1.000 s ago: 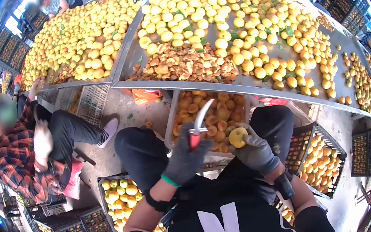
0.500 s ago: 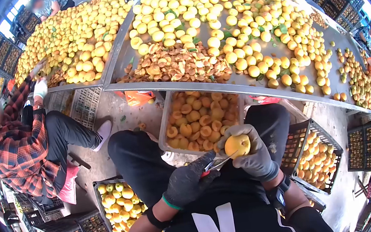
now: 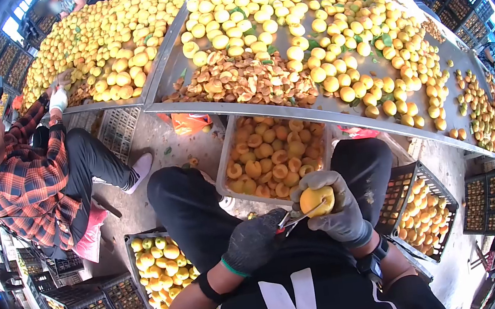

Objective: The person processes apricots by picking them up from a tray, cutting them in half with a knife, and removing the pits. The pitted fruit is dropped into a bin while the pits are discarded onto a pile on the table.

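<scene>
My right hand (image 3: 340,212), in a grey glove, is wrapped round a yellow apricot (image 3: 317,201) in front of my lap. In my left hand (image 3: 251,240), gloved in black with a green cuff, is a scissor-like tool (image 3: 293,222) with slim metal blades and a red handle. Its blades point right and reach the near side of the apricot. The fingers of the left glove close round the handle and hide most of it. Just beyond both hands, between my knees, stands a plastic crate (image 3: 221,179) filled with apricot halves.
A metal-edged table (image 3: 242,107) ahead carries whole apricots (image 3: 336,72) and a heap of brownish pieces (image 3: 244,80). Fruit-filled crates stand at my left (image 3: 131,255) and right (image 3: 413,167). A person in a plaid shirt (image 3: 32,187) sits at left; others work across the table.
The view has shifted slightly. My hands keep the apricot and the tool, with the apricot turned a little and the blades still at it. The neighbour's head has turned.
</scene>
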Demonstrator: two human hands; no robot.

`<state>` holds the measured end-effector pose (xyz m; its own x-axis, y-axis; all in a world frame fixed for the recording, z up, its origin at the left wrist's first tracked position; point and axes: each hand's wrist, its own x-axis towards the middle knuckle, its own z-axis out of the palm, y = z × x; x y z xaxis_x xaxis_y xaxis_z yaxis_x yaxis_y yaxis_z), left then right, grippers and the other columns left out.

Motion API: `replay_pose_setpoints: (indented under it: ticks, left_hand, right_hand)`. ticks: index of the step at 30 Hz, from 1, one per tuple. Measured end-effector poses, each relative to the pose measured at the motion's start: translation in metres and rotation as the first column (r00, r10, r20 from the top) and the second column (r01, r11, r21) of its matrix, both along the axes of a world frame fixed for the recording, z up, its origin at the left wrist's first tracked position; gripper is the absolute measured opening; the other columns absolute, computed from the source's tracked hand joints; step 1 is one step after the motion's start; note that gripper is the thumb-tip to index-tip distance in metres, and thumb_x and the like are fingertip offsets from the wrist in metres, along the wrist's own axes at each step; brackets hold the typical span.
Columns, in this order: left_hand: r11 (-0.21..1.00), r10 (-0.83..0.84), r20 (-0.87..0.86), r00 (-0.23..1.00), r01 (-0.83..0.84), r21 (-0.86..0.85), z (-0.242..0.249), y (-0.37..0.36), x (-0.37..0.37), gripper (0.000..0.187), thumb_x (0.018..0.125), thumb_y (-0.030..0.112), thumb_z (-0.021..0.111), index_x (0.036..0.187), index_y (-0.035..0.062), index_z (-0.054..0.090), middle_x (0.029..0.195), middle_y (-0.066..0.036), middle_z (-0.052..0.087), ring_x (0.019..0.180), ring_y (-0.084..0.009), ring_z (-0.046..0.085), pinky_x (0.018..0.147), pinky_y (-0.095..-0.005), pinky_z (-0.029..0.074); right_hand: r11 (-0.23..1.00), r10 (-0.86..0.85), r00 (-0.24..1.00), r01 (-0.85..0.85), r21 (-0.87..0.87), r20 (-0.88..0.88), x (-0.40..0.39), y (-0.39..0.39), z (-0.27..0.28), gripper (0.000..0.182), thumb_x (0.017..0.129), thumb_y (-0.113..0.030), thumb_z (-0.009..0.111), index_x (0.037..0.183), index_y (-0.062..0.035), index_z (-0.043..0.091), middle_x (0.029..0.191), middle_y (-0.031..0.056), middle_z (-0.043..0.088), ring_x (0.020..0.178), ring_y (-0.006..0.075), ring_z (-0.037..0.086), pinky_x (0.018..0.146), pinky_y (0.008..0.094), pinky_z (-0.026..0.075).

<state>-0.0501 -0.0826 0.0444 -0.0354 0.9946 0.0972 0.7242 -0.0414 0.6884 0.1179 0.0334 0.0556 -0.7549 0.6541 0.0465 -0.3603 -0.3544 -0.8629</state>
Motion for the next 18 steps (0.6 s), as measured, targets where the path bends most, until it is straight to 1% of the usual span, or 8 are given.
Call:
replay_pose_setpoints:
  ticks: [2,6,11,15,17,18]
  left_hand:
    - [1.000,-0.010,-0.028,1.000,0.010,0.004,-0.001,0.000,-0.001,0.037,0.077,0.020,0.067,0.112,0.0079,0.061,0.089,-0.014,0.066,0.074,-0.0323,0.065,0.064,-0.0414,0.052]
    - [1.000,-0.027,-0.047,0.999,0.026,-0.011,-0.005,0.002,-0.001,0.037,0.076,0.018,0.066,0.112,0.0078,0.061,0.089,-0.015,0.066,0.076,-0.0323,0.065,0.065,-0.0412,0.052]
    - [0.999,-0.047,-0.040,0.998,0.046,-0.025,-0.009,0.005,-0.001,0.038,0.074,0.013,0.065,0.111,0.0081,0.061,0.090,-0.015,0.066,0.078,-0.0323,0.065,0.067,-0.0414,0.052]
    - [0.996,-0.044,-0.039,0.998,0.041,-0.079,-0.008,0.009,0.000,0.038,0.073,0.012,0.065,0.111,0.0081,0.062,0.092,-0.015,0.066,0.079,-0.0324,0.065,0.068,-0.0416,0.052]
    - [0.998,-0.043,-0.028,0.999,0.041,-0.052,-0.013,0.009,0.000,0.038,0.073,0.010,0.064,0.111,0.0081,0.062,0.091,-0.015,0.066,0.079,-0.0323,0.065,0.068,-0.0416,0.052]
    - [0.998,-0.043,-0.029,0.999,0.042,-0.052,-0.015,0.010,0.000,0.038,0.073,0.010,0.064,0.111,0.0081,0.062,0.091,-0.015,0.066,0.079,-0.0323,0.065,0.068,-0.0416,0.052]
  right_hand:
    - [0.997,-0.045,0.999,0.045,0.055,0.005,-0.001,-0.002,-0.001,0.058,0.069,-0.014,0.083,0.115,-0.0113,0.046,0.116,0.0084,0.050,0.103,0.0213,0.056,0.087,0.0350,0.048]
    - [0.996,-0.055,0.998,0.055,0.072,0.003,-0.003,-0.004,0.003,0.058,0.070,-0.014,0.083,0.114,-0.0114,0.046,0.113,0.0081,0.049,0.103,0.0211,0.055,0.087,0.0346,0.047]
    - [0.989,-0.076,0.996,0.070,0.132,0.043,0.000,-0.004,0.003,0.058,0.069,-0.012,0.083,0.114,-0.0113,0.045,0.114,0.0075,0.048,0.101,0.0194,0.055,0.085,0.0315,0.048]
    - [0.993,-0.084,0.996,0.081,0.083,0.032,0.000,-0.006,0.005,0.058,0.069,-0.011,0.083,0.113,-0.0113,0.045,0.115,0.0076,0.046,0.100,0.0186,0.055,0.085,0.0305,0.048]
    - [0.987,-0.093,0.995,0.089,0.134,0.022,0.000,-0.006,0.006,0.057,0.070,0.003,0.078,0.115,-0.0103,0.044,0.113,0.0081,0.046,0.100,0.0180,0.054,0.085,0.0303,0.047]
    - [0.987,-0.093,0.995,0.090,0.134,0.021,0.000,-0.004,0.005,0.057,0.070,0.003,0.078,0.115,-0.0103,0.044,0.113,0.0081,0.046,0.100,0.0180,0.054,0.085,0.0303,0.047]
